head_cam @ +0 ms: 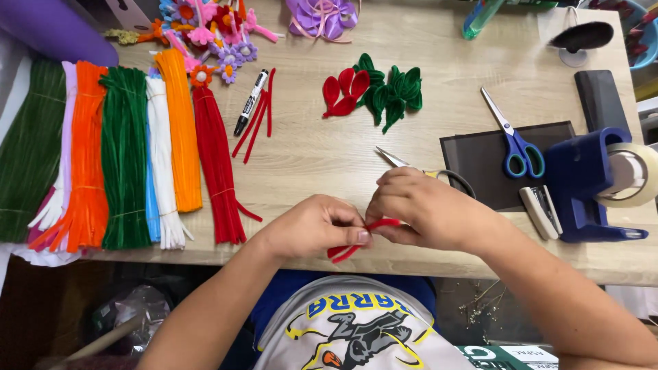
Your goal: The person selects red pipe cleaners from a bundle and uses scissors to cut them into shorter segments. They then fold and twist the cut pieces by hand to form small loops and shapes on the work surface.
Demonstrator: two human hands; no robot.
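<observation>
Both of my hands meet at the near edge of the wooden table (425, 62). My left hand (312, 225) and my right hand (421, 205) together pinch one bent red pipe cleaner (356, 240), whose looped end hangs below my fingers. Just behind my right hand lie small scissors (394, 159) with black handles. Further back sit finished red petal loops (345, 92) beside green leaf loops (394, 92). A few loose red pipe cleaners (257, 116) lie next to a black marker (250, 103).
Bundles of pipe cleaners lie at the left: green (125, 157), orange (86, 157), white (161, 164), red (218, 164). Pipe-cleaner flowers (205, 27) are at the back. Blue scissors (517, 140), a stapler (541, 211) and a blue tape dispenser (589, 181) stand at right.
</observation>
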